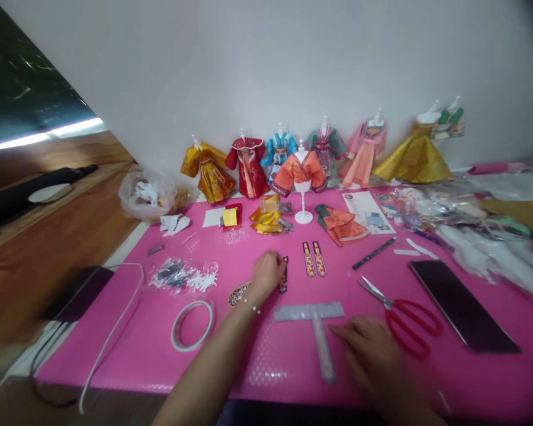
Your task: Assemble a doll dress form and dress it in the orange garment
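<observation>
Perhaps careless pressing by our left hand could crease the trim at its four o'clock, or our right hand drifting could nudge the strip at its nine; we can't tell either grip's hold.

strips: dk w/ ylw-red motifs | T-piece: lt grey | mat: pink | scissor hndls: red
</observation>
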{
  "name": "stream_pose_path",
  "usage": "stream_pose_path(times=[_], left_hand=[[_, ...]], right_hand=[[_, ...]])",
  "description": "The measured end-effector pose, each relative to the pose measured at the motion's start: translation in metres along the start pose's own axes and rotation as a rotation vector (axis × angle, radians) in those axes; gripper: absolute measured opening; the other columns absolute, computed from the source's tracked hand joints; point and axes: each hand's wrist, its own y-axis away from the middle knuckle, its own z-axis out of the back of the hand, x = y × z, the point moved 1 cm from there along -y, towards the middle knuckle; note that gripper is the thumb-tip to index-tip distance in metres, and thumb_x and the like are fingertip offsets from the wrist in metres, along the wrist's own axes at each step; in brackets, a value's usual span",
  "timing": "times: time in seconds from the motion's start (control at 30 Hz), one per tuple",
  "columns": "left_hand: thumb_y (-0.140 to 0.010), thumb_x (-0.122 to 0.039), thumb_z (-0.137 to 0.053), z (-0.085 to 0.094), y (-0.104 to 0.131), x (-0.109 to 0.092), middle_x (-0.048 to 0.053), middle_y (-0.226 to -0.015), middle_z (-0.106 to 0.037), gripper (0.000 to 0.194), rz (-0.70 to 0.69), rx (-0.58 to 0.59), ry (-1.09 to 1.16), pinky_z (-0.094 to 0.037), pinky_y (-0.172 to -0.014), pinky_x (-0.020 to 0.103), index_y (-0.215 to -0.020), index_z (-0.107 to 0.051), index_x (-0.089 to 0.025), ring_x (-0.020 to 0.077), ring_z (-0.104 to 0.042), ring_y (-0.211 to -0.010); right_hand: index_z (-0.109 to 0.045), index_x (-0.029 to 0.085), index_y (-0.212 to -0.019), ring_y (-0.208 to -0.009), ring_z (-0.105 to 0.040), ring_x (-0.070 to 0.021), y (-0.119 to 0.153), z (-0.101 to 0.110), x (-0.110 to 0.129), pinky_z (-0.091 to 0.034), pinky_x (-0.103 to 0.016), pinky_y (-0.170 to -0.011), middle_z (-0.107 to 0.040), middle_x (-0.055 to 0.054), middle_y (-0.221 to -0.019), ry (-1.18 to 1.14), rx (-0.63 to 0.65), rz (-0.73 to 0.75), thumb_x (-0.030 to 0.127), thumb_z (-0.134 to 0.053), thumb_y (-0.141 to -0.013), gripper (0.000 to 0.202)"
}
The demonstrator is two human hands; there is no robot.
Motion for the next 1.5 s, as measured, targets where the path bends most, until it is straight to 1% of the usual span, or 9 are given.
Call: stream_pose_path(times=[0.17,0.37,0.5,0.73,0.9,1.13,1.27,1.37,1.5], left_hand=[[-0.087,-0.029,-0.062,0.006,0.024,-0.001,0.002,-0.068,-0.066,0.016,-0.065,0.1,0.451,-0.049,-0.069,0.029,-0.078,-0.059,-0.017,0.0155,-0.063,-0.066],[-0.072,-0.051,-0.076,0.016,0.075,-0.021,0.004,-0.072,-0.069,0.04,-0.117,0.374,0.924,-0.049,-0.071,0.031,-0.081,-0.06,-0.016,0.0174,-0.065,-0.069],[-0.068,-0.052,-0.082,0.008,0.098,-0.028,0.001,-0.065,-0.066,0.044,-0.061,0.499,1.115,-0.045,-0.062,0.027,-0.08,-0.059,-0.016,0.0143,-0.062,-0.059],[-0.068,-0.039,-0.086,-0.006,0.117,-0.033,0.002,-0.064,-0.065,0.036,0.056,0.697,1.43,-0.047,-0.063,0.028,-0.078,-0.064,-0.013,0.0142,-0.061,-0.058],[-0.077,-0.043,-0.077,-0.018,0.125,-0.031,0.005,-0.065,-0.066,0.035,0.11,0.657,1.489,-0.042,-0.058,0.024,-0.081,-0.07,-0.01,0.0134,-0.059,-0.057],[-0.092,-0.059,-0.053,-0.022,0.141,-0.027,0.014,-0.094,-0.075,0.052,-0.1,0.685,1.458,-0.044,-0.095,0.046,-0.1,-0.074,-0.012,0.0301,-0.068,-0.098],[-0.08,-0.051,-0.074,-0.023,0.162,-0.021,0.012,-0.093,-0.075,0.047,0.014,0.755,1.245,-0.049,-0.082,0.037,-0.108,-0.072,-0.013,0.025,-0.07,-0.087],[-0.082,-0.054,-0.068,-0.029,0.182,-0.009,0.01,-0.079,-0.073,0.047,0.152,0.724,1.084,-0.048,-0.063,0.029,-0.098,-0.071,-0.011,0.0194,-0.068,-0.069],[-0.087,-0.043,-0.062,-0.04,0.205,0.013,0.013,-0.094,-0.075,0.037,0.285,0.704,0.951,-0.047,-0.062,0.026,-0.105,-0.065,-0.011,0.0173,-0.069,-0.072]], right_hand=[[-0.071,0.024,-0.104,-0.078,-0.063,-0.021,-0.007,0.004,-0.006,-0.05,-0.036,-0.07,-0.067,-0.005,-0.083,-0.115,-0.029,-0.051,0.015,-0.053,-0.092,0.023],[-0.069,0.025,-0.114,-0.088,-0.068,-0.0187,-0.032,0.015,-0.002,-0.056,-0.031,-0.077,-0.071,-0.004,-0.096,-0.467,0.062,-0.288,0.029,-0.06,-0.093,0.024],[-0.066,0.021,-0.123,-0.089,-0.068,-0.0189,-0.047,0.017,0.011,-0.057,-0.033,-0.081,-0.072,-0.006,-0.098,-0.672,0.105,-0.411,0.039,-0.066,-0.089,0.038],[-0.065,0.02,-0.074,-0.072,-0.063,-0.0164,-0.065,0.023,0.024,-0.052,-0.028,-0.066,-0.064,-0.002,-0.074,-0.602,0.06,-0.287,0.032,-0.061,-0.091,0.021],[-0.063,0.023,-0.078,-0.071,-0.061,-0.0165,-0.071,0.042,0.038,-0.049,-0.029,-0.065,-0.065,-0.002,-0.073,-0.388,0.045,-0.064,0.024,-0.056,-0.094,0.018],[-0.067,0.025,-0.089,-0.08,-0.063,-0.0186,-0.064,0.054,0.035,-0.049,-0.032,-0.071,-0.067,-0.003,-0.083,-0.119,0.063,0.074,0.023,-0.061,-0.092,0.008],[-0.067,0.026,-0.092,-0.083,-0.063,-0.0186,-0.06,0.053,0.026,-0.049,-0.033,-0.074,-0.067,-0.003,-0.086,-0.063,0.127,0.118,0.025,-0.056,-0.095,0.012],[-0.066,0.025,-0.094,-0.084,-0.062,-0.0177,-0.056,0.045,0.021,-0.048,-0.032,-0.073,-0.066,-0.003,-0.089,-0.098,0.286,0.13,0.021,-0.052,-0.098,0.015],[-0.065,0.023,-0.089,-0.082,-0.058,-0.018,-0.051,0.026,0.019,-0.044,-0.032,-0.071,-0.063,-0.002,-0.087,-0.185,0.44,0.098,0.02,-0.053,-0.097,0.015]])
